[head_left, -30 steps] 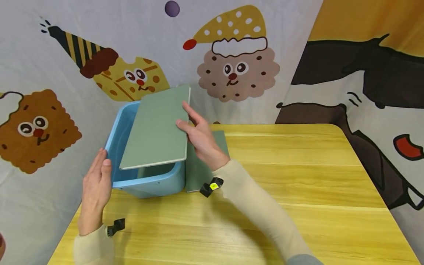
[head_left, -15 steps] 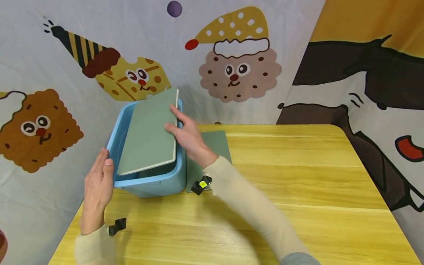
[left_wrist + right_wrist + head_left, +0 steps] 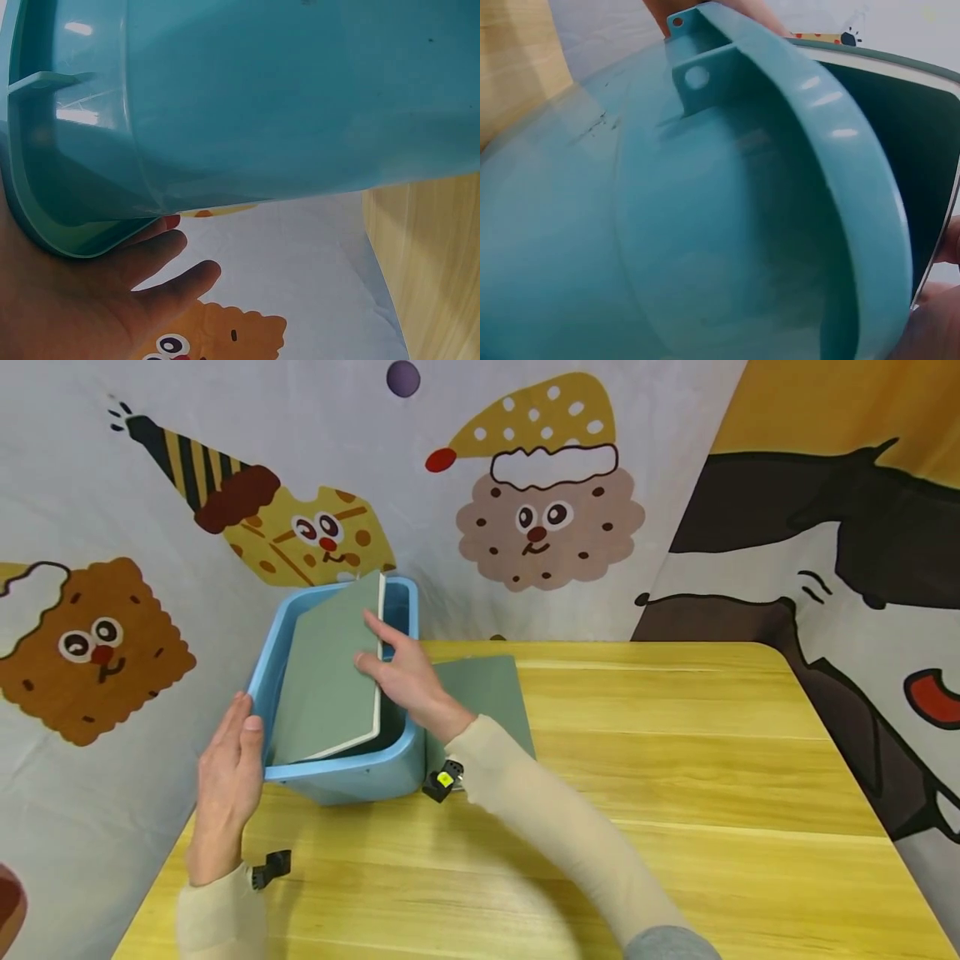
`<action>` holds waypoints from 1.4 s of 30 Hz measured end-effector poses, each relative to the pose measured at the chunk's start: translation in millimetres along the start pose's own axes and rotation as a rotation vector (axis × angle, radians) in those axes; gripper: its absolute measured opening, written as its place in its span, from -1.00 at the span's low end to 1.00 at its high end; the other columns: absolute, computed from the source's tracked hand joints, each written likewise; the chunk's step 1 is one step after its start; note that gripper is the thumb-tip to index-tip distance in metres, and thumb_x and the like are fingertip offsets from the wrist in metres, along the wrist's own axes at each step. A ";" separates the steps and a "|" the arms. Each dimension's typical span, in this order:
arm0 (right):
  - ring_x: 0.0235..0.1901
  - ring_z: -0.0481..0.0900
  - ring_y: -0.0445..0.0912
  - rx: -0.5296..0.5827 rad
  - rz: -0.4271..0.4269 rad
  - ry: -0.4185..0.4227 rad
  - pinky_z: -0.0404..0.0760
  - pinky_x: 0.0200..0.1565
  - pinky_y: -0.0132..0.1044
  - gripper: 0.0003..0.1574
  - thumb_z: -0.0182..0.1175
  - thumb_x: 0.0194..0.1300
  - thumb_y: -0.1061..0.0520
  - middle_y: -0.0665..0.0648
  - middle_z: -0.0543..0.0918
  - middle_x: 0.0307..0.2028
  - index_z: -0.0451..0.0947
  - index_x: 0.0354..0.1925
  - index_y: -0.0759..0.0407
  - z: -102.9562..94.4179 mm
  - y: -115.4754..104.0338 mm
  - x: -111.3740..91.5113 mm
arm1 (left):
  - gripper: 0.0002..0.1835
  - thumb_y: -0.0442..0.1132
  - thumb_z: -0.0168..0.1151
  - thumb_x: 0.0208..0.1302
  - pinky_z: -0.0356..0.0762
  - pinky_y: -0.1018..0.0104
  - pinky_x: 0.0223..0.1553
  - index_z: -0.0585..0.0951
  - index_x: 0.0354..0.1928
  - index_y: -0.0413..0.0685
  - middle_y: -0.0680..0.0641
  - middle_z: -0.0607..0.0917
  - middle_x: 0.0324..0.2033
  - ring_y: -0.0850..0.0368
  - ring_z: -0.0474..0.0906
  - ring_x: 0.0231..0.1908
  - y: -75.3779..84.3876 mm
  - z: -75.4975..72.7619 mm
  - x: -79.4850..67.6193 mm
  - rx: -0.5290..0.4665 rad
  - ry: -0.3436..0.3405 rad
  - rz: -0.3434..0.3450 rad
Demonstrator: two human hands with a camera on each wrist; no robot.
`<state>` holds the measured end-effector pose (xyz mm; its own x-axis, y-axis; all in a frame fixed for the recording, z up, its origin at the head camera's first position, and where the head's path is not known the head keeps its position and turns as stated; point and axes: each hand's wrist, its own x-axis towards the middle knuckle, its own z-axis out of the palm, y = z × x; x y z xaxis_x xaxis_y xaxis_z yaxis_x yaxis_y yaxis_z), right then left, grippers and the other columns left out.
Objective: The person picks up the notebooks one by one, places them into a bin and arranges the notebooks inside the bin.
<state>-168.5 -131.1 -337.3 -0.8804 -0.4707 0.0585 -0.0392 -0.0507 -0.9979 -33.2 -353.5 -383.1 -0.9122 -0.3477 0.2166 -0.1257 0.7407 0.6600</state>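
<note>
A green notebook [image 3: 322, 685] with white page edges leans tilted inside the light blue bin [image 3: 352, 786], its lower left edge down within the rim. My right hand [image 3: 408, 675] pinches its right edge, thumb on the cover and the other fingers underneath. In the right wrist view the notebook's dark underside [image 3: 911, 142] shows beyond the bin's rim, with a few fingertips at its edge. My left hand [image 3: 228, 777] rests on the bin's left side with straight fingers; the left wrist view shows the hand [image 3: 82, 300] against the bin's rim [image 3: 56, 236].
Another green notebook [image 3: 487, 693] lies flat on the wooden table [image 3: 675, 793], just right of the bin and partly under my right forearm. Behind the table hangs a cartoon-printed cloth [image 3: 435, 510]. The table's left edge runs close to my left arm.
The right hand has brought the notebook left and down, from above the bin to within its rim, tilting it more. My left hand has stayed at the bin's side.
</note>
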 end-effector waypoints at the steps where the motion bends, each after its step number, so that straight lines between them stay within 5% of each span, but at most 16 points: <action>1: 0.51 0.17 -0.21 -0.004 -0.001 -0.004 0.44 0.34 -0.27 -0.17 0.20 0.50 0.23 -0.16 0.21 0.57 0.19 0.61 -0.07 0.0 0.8 0.7 | -0.21 0.27 -0.40 0.66 -0.17 -0.30 0.53 0.10 0.63 -0.17 -0.19 0.07 0.61 -0.34 -0.04 0.57 0.1 0.4 0.4 0.000 0.000 0.002; 9: 0.54 0.12 -0.19 -0.136 0.025 -0.077 0.29 0.46 -0.19 -0.18 0.11 0.58 0.21 -0.06 0.14 0.60 0.08 0.64 -0.06 -0.6 2.7 5.1 | -0.19 0.29 -0.40 0.65 -0.15 -0.30 0.52 0.12 0.62 -0.18 -0.20 0.09 0.61 -0.34 -0.03 0.57 -0.3 3.2 1.2 -0.005 0.011 0.010; 14: 0.43 0.26 -0.15 -0.261 0.052 -0.182 0.38 0.31 -0.29 -0.16 0.03 0.58 0.26 -0.04 0.07 0.62 -0.02 0.66 -0.04 -0.3 0.2 7.7 | -0.21 0.26 -0.40 0.66 -0.15 -0.30 0.52 0.13 0.62 -0.20 -0.22 0.10 0.60 -0.34 -0.03 0.57 -2.0 4.4 0.0 -0.011 0.016 0.015; 17: 0.53 0.15 -0.16 -0.350 0.042 -0.208 0.36 0.23 -0.31 -0.12 -0.01 0.53 0.33 -0.02 -0.03 0.65 -0.04 0.66 0.01 -2.4 -1.6 8.9 | -0.21 0.26 -0.39 0.66 -0.15 -0.33 0.52 0.12 0.62 -0.19 -0.21 0.09 0.61 -0.35 -0.03 0.57 -2.1 6.8 -0.1 -0.005 0.009 0.014; 23: 0.60 -0.04 -0.11 -0.444 -0.046 -0.083 0.31 0.39 -0.18 -0.19 0.01 0.54 0.20 0.01 -0.05 0.65 0.07 0.65 0.02 -16.7 -1.9 0.8 | -0.24 0.21 -0.35 0.67 -0.11 -0.32 0.51 0.12 0.62 -0.18 -0.20 0.10 0.61 -0.35 0.00 0.56 -1.2 9.0 1.4 -0.007 0.005 0.028; 29: 0.50 0.29 0.00 -0.326 -0.149 0.003 0.42 0.39 -0.08 -0.30 0.02 0.63 0.03 0.05 0.17 0.60 0.19 0.60 0.08 -46.0 5.0 -15.8 | -0.24 0.21 -0.32 0.67 -0.12 -0.28 0.53 0.14 0.61 -0.21 -0.22 0.12 0.60 -0.33 0.00 0.56 -2.5 4.5 1.8 -0.019 0.021 0.032; 36: 0.30 0.55 0.02 -0.331 -0.138 0.069 0.52 0.31 -0.05 -0.34 0.02 0.64 -0.03 0.14 0.45 0.44 0.25 0.58 0.07 -90.7 24.2 -38.8 | -0.24 0.23 -0.32 0.67 -0.11 -0.27 0.53 0.16 0.61 -0.19 -0.23 0.14 0.59 -0.33 0.01 0.56 -2.2 4.3 1.2 -0.009 0.031 0.016; 42: 0.39 0.43 0.13 -0.503 -0.098 0.070 0.49 0.32 0.05 -0.31 -0.02 0.65 -0.11 0.14 0.29 0.54 0.24 0.58 0.08 -123.6 52.3 -60.0 | -0.22 0.26 -0.33 0.66 -0.11 -0.28 0.53 0.15 0.62 -0.16 -0.24 0.14 0.59 -0.35 0.02 0.56 0.2 5.2 1.8 0.012 0.032 -0.001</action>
<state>-176.1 3.4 -396.3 -0.8902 -0.4238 0.1674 -0.3301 0.3466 -0.8780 -36.9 -351.0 -386.4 -0.8993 -0.3664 0.2388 -0.1314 0.7471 0.6516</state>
